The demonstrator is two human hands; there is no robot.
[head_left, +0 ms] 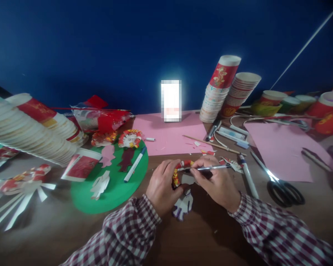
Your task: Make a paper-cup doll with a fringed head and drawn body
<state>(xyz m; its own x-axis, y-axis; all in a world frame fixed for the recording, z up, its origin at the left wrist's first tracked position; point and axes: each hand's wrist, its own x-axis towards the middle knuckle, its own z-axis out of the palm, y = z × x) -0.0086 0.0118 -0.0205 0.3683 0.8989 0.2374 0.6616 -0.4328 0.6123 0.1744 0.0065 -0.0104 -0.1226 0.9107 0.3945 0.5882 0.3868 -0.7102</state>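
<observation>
My left hand (163, 186) holds a paper cutout by its edge, its thumb and fingers closed on it. The cutout has a red and yellow patterned ring (176, 178) at the top and a white figure-like piece (184, 205) with purple edges hanging below on the brown table. In my right hand (218, 183) is a pen (215, 167), pinched between the fingers, its tip end at the ring's right side. The exact contact of the tip is too small to tell.
A green disc (105, 197) with cutouts and a marker (135, 164) lies left. Black-handled scissors (284, 191) and a white pen (249, 177) are right. Stacked paper cups (220, 87) stand behind, others (30, 129) lean at left. Pink sheets (169, 138) lie beyond my hands.
</observation>
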